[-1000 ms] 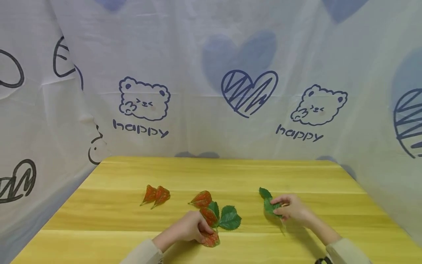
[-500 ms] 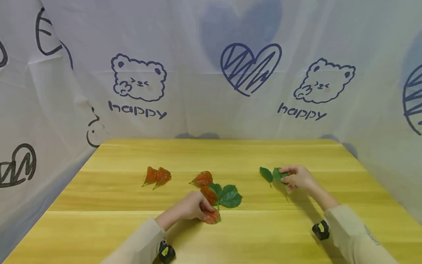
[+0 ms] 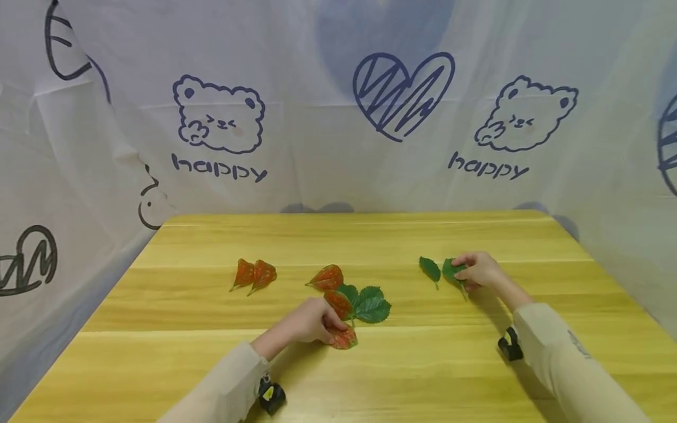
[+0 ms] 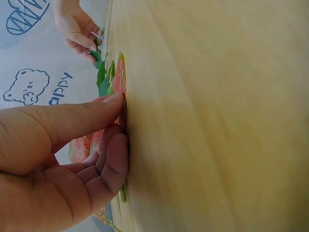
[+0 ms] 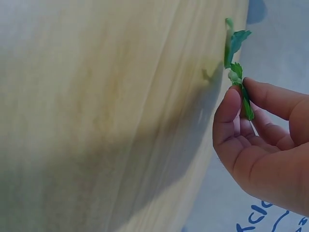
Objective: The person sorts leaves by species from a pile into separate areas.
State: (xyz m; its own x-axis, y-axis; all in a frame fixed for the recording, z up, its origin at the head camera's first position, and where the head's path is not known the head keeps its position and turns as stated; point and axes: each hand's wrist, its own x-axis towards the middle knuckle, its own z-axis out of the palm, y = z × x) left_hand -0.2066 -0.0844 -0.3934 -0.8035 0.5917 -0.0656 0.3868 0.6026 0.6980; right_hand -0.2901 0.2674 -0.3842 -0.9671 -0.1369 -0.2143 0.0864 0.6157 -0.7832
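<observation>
In the head view my left hand (image 3: 307,320) pinches a red leaf (image 3: 345,339) between thumb and fingers, low over the table. In the left wrist view that red leaf (image 4: 120,79) stands nearly edge-on to the tabletop. Just beyond it lie another red leaf (image 3: 338,304) and green leaves (image 3: 372,305), partly overlapping, with a further red leaf (image 3: 328,277) behind. Over to the right, my right hand (image 3: 482,272) holds a green leaf (image 3: 451,270) by its edge. A second green leaf (image 3: 430,269) lies left of it, apart from the hand.
Two red leaves (image 3: 262,276) lie side by side on the left of the yellow wood-grain table (image 3: 423,376). Behind the table hangs a pale cloth (image 3: 312,129) with blue bear and heart drawings. Black wrist devices (image 3: 272,396) hang at both sleeves.
The head view has tilted down. My right hand has shifted its green leaf rightward, from overlapping the other green leaf to beside it. My left hand keeps its pinch on the red leaf.
</observation>
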